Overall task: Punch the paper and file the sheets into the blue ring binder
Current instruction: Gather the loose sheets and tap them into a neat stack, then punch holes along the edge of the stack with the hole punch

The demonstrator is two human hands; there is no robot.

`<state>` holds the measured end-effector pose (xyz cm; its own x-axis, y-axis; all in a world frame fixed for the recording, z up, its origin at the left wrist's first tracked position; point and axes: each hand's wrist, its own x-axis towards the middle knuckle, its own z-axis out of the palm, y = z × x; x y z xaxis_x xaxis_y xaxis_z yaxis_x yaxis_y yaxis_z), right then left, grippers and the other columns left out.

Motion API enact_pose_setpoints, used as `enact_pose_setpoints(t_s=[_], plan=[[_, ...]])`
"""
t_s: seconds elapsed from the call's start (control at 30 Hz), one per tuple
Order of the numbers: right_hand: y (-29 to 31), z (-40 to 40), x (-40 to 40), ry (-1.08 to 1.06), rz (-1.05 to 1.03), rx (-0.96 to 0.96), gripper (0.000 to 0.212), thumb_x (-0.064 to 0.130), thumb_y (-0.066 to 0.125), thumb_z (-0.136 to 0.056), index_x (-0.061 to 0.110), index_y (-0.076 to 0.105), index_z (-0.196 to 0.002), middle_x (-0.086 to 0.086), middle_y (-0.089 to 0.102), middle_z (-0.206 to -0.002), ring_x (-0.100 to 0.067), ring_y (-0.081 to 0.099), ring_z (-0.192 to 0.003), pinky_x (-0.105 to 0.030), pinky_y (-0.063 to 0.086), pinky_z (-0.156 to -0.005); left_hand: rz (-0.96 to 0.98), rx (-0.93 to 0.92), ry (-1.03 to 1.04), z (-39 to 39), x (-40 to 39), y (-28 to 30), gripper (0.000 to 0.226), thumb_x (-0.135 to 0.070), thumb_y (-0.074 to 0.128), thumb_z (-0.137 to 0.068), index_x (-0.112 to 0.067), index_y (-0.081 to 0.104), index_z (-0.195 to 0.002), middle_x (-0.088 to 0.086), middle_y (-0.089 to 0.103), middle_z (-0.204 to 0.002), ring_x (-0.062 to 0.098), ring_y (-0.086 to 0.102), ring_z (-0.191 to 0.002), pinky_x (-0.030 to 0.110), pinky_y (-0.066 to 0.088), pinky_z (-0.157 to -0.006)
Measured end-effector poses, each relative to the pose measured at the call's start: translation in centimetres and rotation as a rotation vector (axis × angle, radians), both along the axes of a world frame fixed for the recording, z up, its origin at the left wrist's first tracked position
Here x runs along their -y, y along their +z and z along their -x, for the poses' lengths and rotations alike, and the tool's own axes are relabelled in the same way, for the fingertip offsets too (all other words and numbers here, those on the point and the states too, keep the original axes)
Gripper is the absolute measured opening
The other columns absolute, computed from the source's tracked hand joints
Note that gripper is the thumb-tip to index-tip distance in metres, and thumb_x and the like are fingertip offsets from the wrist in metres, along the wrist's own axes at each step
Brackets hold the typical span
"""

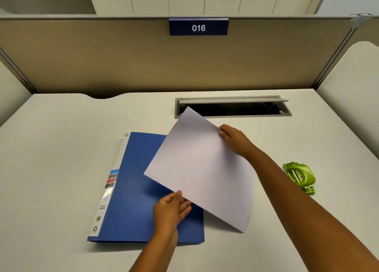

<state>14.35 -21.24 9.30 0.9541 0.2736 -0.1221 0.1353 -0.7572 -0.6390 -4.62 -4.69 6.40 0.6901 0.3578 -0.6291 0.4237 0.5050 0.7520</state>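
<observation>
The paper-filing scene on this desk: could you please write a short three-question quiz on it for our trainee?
1. True or false: the blue binder lies closed on the desk.
2. Which hands hold the paper? A) left hand only B) right hand only C) both
3. Fill in: the green hole punch lies to the ___ of the right forearm.

Key: 1 true; 2 C; 3 right.
</observation>
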Motion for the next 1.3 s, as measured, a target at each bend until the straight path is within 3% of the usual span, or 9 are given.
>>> enact_pose_setpoints(t_s=[0.17,0.3,0.53,0.77,0.9,1.03,1.13,1.2,1.3], plan=[[-2.4,1.1,-1.9,-0.007,0.248,0.148,0.033,0.032,0.042,-0.094,0.024,0.048,-0.126,-0.008,0.045,-0.134,-0.028,0.046,-0.119,-0.041,0.034,-0.096,0.019,-0.059,0.07,0.6,0.7,-1.4,0.025,-0.005,0.051,-0.09,0.006,0.054,-0.113,0.011,0.061,-0.084,0.025,0.062,-0.075,0.027,0.058,-0.054],[-1.9,2.9,2.5,-0.295,0.211,0.295,0.032,0.027,0.051,-0.091,0.022,0.053,-0.122,-0.01,0.044,-0.134,-0.029,0.046,-0.119,-0.042,0.036,-0.095,0.048,-0.08,0.12,0.4,1.3,-1.9,0.029,-0.003,0.05,-0.09,0.007,0.052,-0.117,0.017,0.059,-0.095,0.031,0.06,-0.083,0.036,0.049,-0.073],[-4.0,6.0,15.8,-1.02,0.338,-0.148,0.051,0.037,0.053,-0.087,0.002,0.044,-0.124,-0.024,0.043,-0.129,-0.041,0.037,-0.121,-0.048,0.03,-0.099,0.073,-0.107,0.187,0.9,2.7,-2.9,0.026,-0.008,0.049,-0.092,0.005,0.052,-0.114,0.007,0.058,-0.076,0.031,0.059,-0.087,0.033,0.051,-0.069],[-5.5,4.7,18.2,-0.84,0.259,-0.25,0.036,0.028,0.045,-0.091,-0.004,0.058,-0.101,-0.015,0.056,-0.086,-0.031,0.051,-0.079,-0.033,0.037,-0.069,0.069,-0.129,0.196,1.0,3.4,-3.1,0.025,-0.006,0.049,-0.091,0.004,0.053,-0.114,0.007,0.058,-0.08,0.03,0.058,-0.089,0.035,0.046,-0.08],[-4.6,5.2,18.4,-0.765,0.217,-0.21,0.031,0.026,0.048,-0.091,0.0,0.058,-0.079,-0.018,0.056,-0.086,-0.029,0.049,-0.078,-0.032,0.034,-0.068,0.09,-0.151,0.173,0.7,3.4,-2.7,0.029,-0.006,0.049,-0.092,0.006,0.05,-0.118,0.017,0.056,-0.102,0.031,0.057,-0.089,0.036,0.046,-0.08],[-3.8,8.8,17.7,-0.923,-0.306,-0.213,0.027,0.028,0.053,-0.09,0.003,0.055,-0.101,-0.018,0.057,-0.099,-0.03,0.056,-0.083,-0.035,0.049,-0.067,0.121,-0.178,0.138,0.7,3.4,-2.7,0.03,-0.006,0.049,-0.091,0.006,0.049,-0.119,0.024,0.056,-0.118,0.032,0.058,-0.09,0.037,0.046,-0.08],[-3.1,13.1,15.8,-0.968,-0.851,-0.41,0.018,0.023,0.053,-0.09,0.007,0.054,-0.097,-0.012,0.068,-0.081,-0.023,0.069,-0.062,-0.027,0.054,-0.045,0.14,-0.194,0.117,0.7,3.6,-2.7,0.03,-0.006,0.049,-0.092,0.006,0.049,-0.119,0.024,0.056,-0.119,0.03,0.059,-0.085,0.037,0.049,-0.076],[-2.9,16.4,13.6,-0.93,-1.059,-0.62,0.018,0.022,0.056,-0.086,0.007,0.059,-0.096,-0.011,0.073,-0.07,-0.02,0.07,-0.057,-0.03,0.056,-0.044,0.153,-0.193,0.103,0.6,3.8,-2.7,0.03,-0.006,0.049,-0.092,0.005,0.049,-0.119,0.021,0.056,-0.114,0.03,0.059,-0.085,0.036,0.048,-0.076],[-3.0,20.9,9.8,-0.83,-1.176,-0.854,0.05,0.023,0.085,-0.051,0.001,0.07,-0.093,-0.021,0.073,-0.082,-0.03,0.071,-0.067,-0.041,0.058,-0.053,0.181,-0.181,0.089,0.6,4.3,-2.6,0.03,-0.004,0.047,-0.092,0.005,0.048,-0.121,0.016,0.057,-0.1,0.03,0.057,-0.093,0.035,0.045,-0.082]])
